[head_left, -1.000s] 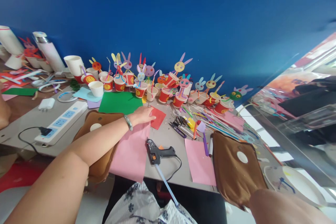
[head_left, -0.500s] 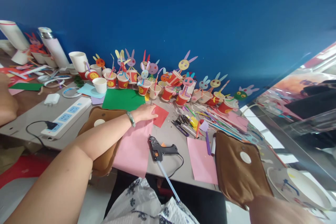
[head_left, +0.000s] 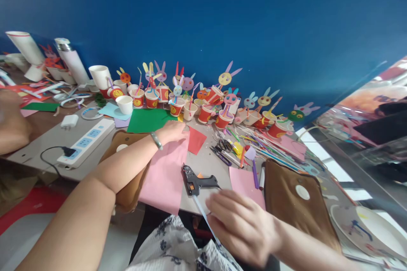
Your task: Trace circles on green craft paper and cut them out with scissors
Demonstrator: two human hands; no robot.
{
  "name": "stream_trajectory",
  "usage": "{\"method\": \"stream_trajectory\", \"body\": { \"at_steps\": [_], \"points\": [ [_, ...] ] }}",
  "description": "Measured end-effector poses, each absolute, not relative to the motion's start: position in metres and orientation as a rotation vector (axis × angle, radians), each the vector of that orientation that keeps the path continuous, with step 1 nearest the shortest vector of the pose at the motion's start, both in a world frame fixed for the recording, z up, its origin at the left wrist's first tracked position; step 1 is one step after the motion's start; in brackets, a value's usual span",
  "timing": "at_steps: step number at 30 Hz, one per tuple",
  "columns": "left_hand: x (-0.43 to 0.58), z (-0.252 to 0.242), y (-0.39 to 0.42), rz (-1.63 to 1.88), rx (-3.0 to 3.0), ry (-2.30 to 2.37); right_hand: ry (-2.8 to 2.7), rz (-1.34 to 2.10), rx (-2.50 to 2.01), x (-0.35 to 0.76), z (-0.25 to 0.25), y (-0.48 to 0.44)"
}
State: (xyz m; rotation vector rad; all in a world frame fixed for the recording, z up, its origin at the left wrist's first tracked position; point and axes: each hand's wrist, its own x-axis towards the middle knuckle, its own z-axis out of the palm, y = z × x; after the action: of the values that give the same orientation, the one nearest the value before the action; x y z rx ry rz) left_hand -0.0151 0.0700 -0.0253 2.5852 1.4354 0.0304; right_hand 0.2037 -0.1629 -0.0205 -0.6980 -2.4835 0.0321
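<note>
My left hand lies flat on the far edge of a large pink paper sheet, fingers stretched toward a red paper piece. A bracelet sits on that wrist. My right hand hovers low near the table's front edge, fingers loosely curled and somewhat blurred, holding nothing that I can see. It is just in front of a black glue gun with its clear glue stick, and partly covers a smaller pink sheet.
Two brown pads flank the work spot. A green sheet, scissors, straws and pens lie behind. A row of paper-cup bunnies lines the blue wall. A power strip is at left, a paper plate at right. Another person's arm is at far left.
My right hand has come up from the lower right into view, toward the glue gun. My left hand has stayed on the pink sheet by the red piece.
</note>
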Motion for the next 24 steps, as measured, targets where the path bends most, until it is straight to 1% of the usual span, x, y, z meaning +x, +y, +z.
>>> {"method": "stream_trajectory", "body": {
  "at_steps": [2,3,5,11,16,19,24],
  "points": [
    [-0.021,-0.020,0.074,-0.047,2.573,1.562,-2.631,-0.140,-0.546,0.203,-0.021,-0.139],
    [-0.023,-0.019,0.077,-0.068,2.570,1.585,-2.643,-0.189,-0.570,0.204,-0.023,-0.126],
    [-0.027,-0.019,0.082,-0.119,2.567,1.627,-2.637,-0.182,-0.657,0.208,-0.034,-0.101],
    [-0.030,-0.029,0.092,-0.224,2.537,1.738,-2.355,0.064,-0.994,0.231,-0.081,-0.064],
    [-0.030,-0.035,0.094,-0.219,2.541,1.776,-2.036,0.284,-1.241,0.235,-0.102,-0.060],
    [-0.028,-0.038,0.093,-0.207,2.566,1.796,-1.978,0.372,-1.269,0.234,-0.106,-0.060],
    [-0.022,-0.046,0.096,-0.189,2.570,1.863,-2.050,0.445,-1.197,0.235,-0.107,-0.062]
  ]
}}
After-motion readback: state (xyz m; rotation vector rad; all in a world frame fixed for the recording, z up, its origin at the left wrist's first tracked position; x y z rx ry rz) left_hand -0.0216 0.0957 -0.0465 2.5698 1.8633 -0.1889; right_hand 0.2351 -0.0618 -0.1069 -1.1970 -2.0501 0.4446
